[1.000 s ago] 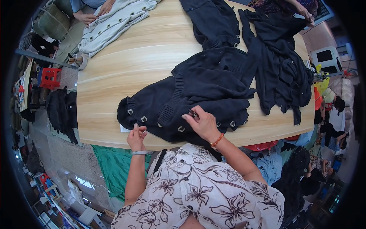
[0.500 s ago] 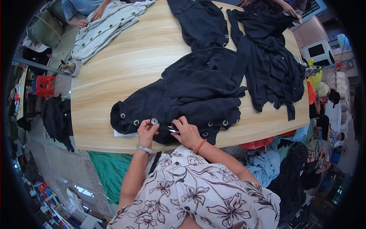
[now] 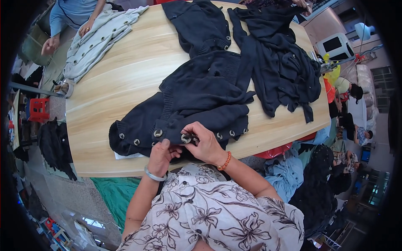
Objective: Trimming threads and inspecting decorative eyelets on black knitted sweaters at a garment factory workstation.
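Note:
A navy knitted sweater [image 3: 205, 88] with large marbled buttons lies spread in front of me, its ribbed bands showing. My left hand [image 3: 161, 158] is closed at the sweater's near edge, thumb up and fingers curled on the cloth, just below one button [image 3: 157, 133]. My right hand [image 3: 205, 144] is closed round small dark thread snips [image 3: 194, 138], mostly hidden by the fingers. Its fingertips are beside another button [image 3: 185, 138]. More buttons run along the edge to both sides.
More navy knitwear [image 3: 284, 71] lies to the right and far side of the wooden table [image 3: 117, 83]. Far left, a co-worker's hand [image 3: 86, 27] rests by a cream buttoned cardigan [image 3: 98, 39]. A cup of tools [image 3: 63, 88] is at the left edge; a red stool [image 3: 38, 109] stands beyond.
My view has shifted. My left hand has left the button it pinched and moved to the cloth below; my right hand has come to another button. The co-worker's other hand has lifted off the cardigan.

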Tool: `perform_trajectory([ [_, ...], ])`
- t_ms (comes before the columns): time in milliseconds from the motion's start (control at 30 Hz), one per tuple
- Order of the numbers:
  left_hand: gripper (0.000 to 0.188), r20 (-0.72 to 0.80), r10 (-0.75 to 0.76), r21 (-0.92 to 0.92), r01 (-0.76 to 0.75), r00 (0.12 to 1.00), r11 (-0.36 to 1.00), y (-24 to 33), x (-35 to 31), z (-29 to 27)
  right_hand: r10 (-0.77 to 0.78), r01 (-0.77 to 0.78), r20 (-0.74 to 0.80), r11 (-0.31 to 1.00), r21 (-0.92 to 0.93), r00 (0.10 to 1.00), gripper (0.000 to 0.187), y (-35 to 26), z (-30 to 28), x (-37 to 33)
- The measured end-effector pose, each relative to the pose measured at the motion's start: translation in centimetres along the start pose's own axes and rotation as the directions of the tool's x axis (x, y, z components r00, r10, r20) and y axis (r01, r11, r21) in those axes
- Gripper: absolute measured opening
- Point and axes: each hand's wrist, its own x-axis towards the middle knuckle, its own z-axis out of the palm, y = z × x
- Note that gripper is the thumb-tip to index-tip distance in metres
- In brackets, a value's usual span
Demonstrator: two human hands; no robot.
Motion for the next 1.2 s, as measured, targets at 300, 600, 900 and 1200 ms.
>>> perform_trajectory([
  [300,0.015,-0.213,0.010,-0.126,-0.038,0.977,0.991,0.5,0.5,2.4,0.104,-0.124,0.127,0.979,0.164,0.986,0.053,-1.2,-1.5,-0.2],
  [600,0.018,-0.224,0.013,-0.168,-0.052,0.974,0.984,1.3,0.7,2.6,0.148,-0.152,0.038,0.971,0.186,0.988,0.030,-1.1,-1.3,-0.1],
  [900,0.014,-0.252,0.106,-0.111,-0.138,0.962,0.984,1.7,1.8,3.7,-0.026,0.035,-0.096,0.995,0.094,0.995,0.021,-1.8,-1.2,1.9],
  [1200,0.020,-0.355,0.073,-0.114,-0.121,0.932,0.986,1.3,1.0,3.1,-0.095,0.096,-0.061,0.995,0.019,0.994,0.024,-1.1,-0.3,0.9],
])
